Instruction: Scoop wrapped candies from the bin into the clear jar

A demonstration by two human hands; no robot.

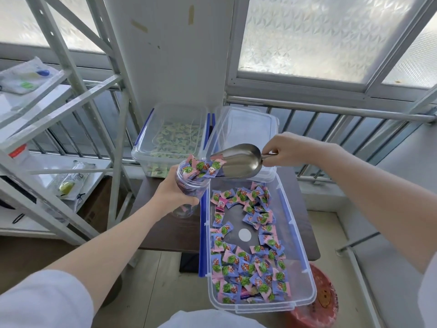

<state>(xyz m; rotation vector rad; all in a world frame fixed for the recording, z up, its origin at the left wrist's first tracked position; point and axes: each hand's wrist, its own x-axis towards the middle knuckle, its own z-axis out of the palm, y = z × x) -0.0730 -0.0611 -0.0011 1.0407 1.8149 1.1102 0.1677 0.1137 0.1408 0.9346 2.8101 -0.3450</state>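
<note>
Just left of the frame's centre, the left hand (176,192) is wrapped around the body of the clear jar (189,185), fingers closed on its wall, and holds it tilted so that its mouth faces up and to the right, toward the scoop. The right hand (287,150), at centre right, pinches the short handle of the metal scoop (238,159) between closed fingers and tips the scoop's lip down to the jar's mouth. A cluster of wrapped candies (203,166) is bunched at that lip and over the jar's rim, so the pour looks to be under way; the rear of the scoop's bowl is already bare. The jar is held beside the upper left corner of the bin (305,245), probably so that strays land back among the rest or on the dark table (165,233). The bin, at lower centre, has a thin layer of candies ringing a bare patch of floor. Behind it, at upper centre, a second clear container (170,133) holds pale green pieces, beside what looks like a lid (246,124) propped upright.
</note>
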